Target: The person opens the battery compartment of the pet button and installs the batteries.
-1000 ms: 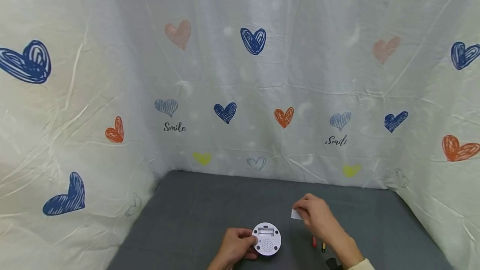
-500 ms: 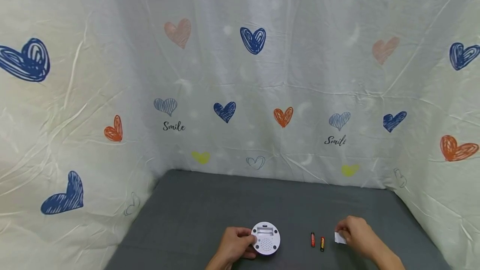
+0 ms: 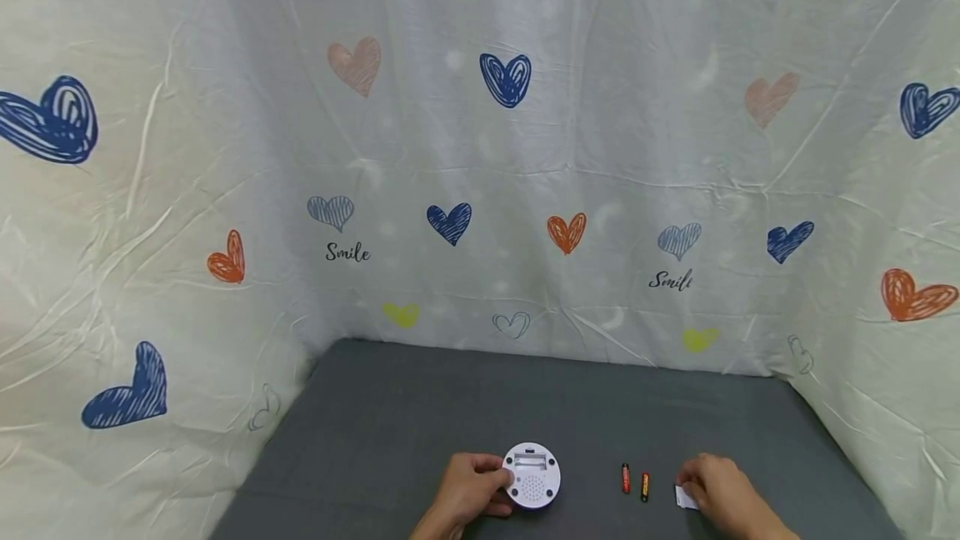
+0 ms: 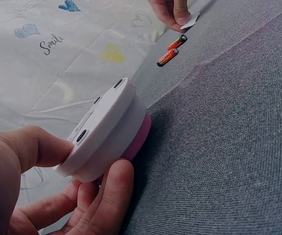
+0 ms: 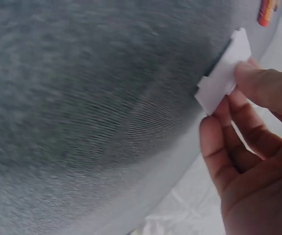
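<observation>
A round white device [image 3: 534, 486] with a pink lower edge lies underside up, its rectangular battery compartment uncovered and bare. My left hand [image 3: 474, 486] grips its left rim, thumb on top and fingers beneath, as the left wrist view shows. Off to the right, my right hand [image 3: 722, 490] pinches a small white battery cover [image 5: 226, 73] with tabs along its edges, held at the tabletop between thumb and fingers. Two red-and-black batteries, a left battery [image 3: 626, 478] and a right battery [image 3: 644, 487], lie between the device and my right hand.
A dark grey cloth [image 3: 420, 407] covers the table. Behind it and at both sides hangs a pale curtain [image 3: 450, 148] printed with hearts and the word Smile.
My right hand has carried the battery cover rightward from beside the device, past the batteries, then down toward the table's near right. My left hand and the device have stayed put.
</observation>
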### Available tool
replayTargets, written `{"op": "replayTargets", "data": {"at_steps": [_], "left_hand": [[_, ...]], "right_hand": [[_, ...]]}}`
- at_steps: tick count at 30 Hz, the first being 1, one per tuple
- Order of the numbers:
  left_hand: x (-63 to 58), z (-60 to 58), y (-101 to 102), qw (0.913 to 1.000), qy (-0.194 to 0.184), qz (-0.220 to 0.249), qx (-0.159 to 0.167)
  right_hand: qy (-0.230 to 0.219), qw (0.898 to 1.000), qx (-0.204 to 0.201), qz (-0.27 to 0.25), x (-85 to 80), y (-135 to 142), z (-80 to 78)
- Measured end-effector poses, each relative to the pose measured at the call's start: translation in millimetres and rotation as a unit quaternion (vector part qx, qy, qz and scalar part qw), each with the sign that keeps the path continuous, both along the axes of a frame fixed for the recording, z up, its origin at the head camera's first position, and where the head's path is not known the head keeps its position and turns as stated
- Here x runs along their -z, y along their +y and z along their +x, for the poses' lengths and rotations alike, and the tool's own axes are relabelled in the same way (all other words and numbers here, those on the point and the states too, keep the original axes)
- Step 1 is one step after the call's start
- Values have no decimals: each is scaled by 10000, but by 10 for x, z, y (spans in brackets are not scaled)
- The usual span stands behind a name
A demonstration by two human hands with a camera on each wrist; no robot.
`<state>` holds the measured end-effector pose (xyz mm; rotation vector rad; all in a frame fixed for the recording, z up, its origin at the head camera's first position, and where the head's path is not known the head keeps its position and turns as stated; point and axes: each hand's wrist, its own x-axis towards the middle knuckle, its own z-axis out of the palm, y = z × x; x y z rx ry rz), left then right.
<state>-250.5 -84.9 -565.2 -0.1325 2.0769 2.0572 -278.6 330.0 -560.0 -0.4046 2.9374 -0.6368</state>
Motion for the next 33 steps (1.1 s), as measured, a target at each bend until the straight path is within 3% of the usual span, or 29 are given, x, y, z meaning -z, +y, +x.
{"op": "replayTargets", "data": {"at_steps": [3,8,14,21,33], "left_hand": [[-4,2,-2,10000,-39,-28,-5],[-17,0,-7,10000,-35,-51,-10],[-7,-6,-6,10000,-58,-30,-43],[5,5,-2,9999,-75,-36,-67],[-4,22,-14,9999,7,79,-63]], "right_hand": [[149,9997,-168,-19,2,-4,20],[507,9983,-245,152,-138,-143,84],[1133,9892,-862,355,-332,-301,62],[986,9845,-1430,233,-488,-463,-14],[946,9764,-1933,167,-384,-609,-74]]}}
